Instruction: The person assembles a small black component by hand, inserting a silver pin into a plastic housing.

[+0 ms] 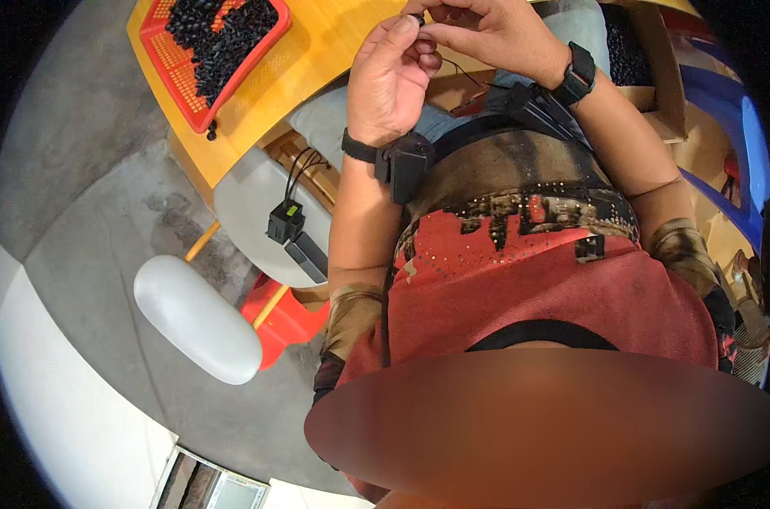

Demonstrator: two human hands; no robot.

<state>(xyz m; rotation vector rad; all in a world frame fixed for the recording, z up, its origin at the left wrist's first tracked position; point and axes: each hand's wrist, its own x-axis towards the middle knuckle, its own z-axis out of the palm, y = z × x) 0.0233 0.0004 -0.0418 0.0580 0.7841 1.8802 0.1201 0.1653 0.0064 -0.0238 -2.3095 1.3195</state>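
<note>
At the top of the view my two hands meet in front of my body, over my lap. My left hand (pixel 393 93) has its thumb and fingertips pinched on a small black part (pixel 417 19). The fingers of my right hand (pixel 495 38) close on that same part from the other side. Its exact kind is too small to make out, and fingertips cover most of it. To the left of my hands, a red-orange plastic basket (pixel 166 64) holds a heap of small black parts (pixel 224 51).
The basket stands on a yellow wooden table (pixel 313 72). A tiny black piece (pixel 212 132) lies by its corner. A grey seat (pixel 240 199) bears a black device with cables (pixel 285 220). Lower left is a pale padded cushion (pixel 198 318); far right, an open cardboard box (pixel 669 76) with black bits.
</note>
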